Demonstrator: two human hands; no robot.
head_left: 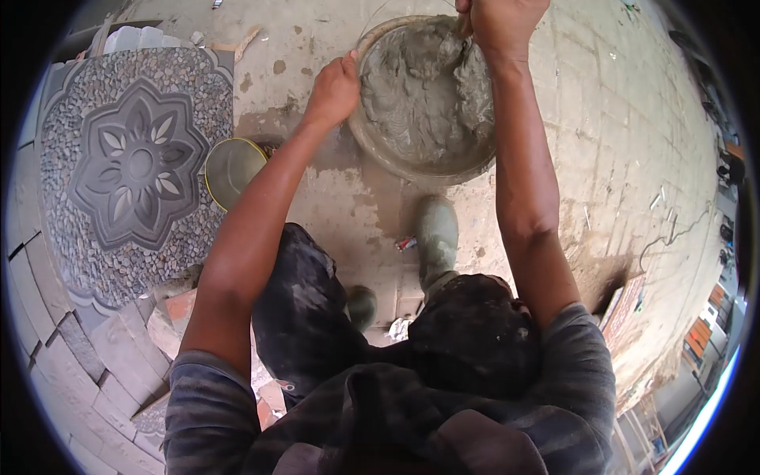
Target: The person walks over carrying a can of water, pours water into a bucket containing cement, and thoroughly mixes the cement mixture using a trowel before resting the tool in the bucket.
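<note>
Wet mortar point(419, 103) lies inside a round basin point(412, 172), grey and soft, with smooth folds near the left edge and rough lumps toward the far and right edges. This basin stands on the floor point(340, 210), in front of the person's boots point(438, 233).

Of the two hands, the left hand point(334, 89) is at the left edge of the basin, with its fingers bent closed upon the rim and its thumb pointing forward. The right hand point(503, 28) is above the far right edge of the basin, with its fingers curled inward; it is partly cut by the top of the view, so I cannot tell how tightly it is closed, or what it holds.

A bucket point(229, 170) with a yellow rim is between the basin and a decorated slab point(142, 164), near the right edge of this slab, and the left forearm partly covers it. The slab shows a raised flower, surrounded by pebbles. Below its near edge are grey blocks point(75, 372). One small red wrapper point(406, 244) lies just beside a boot.
</note>
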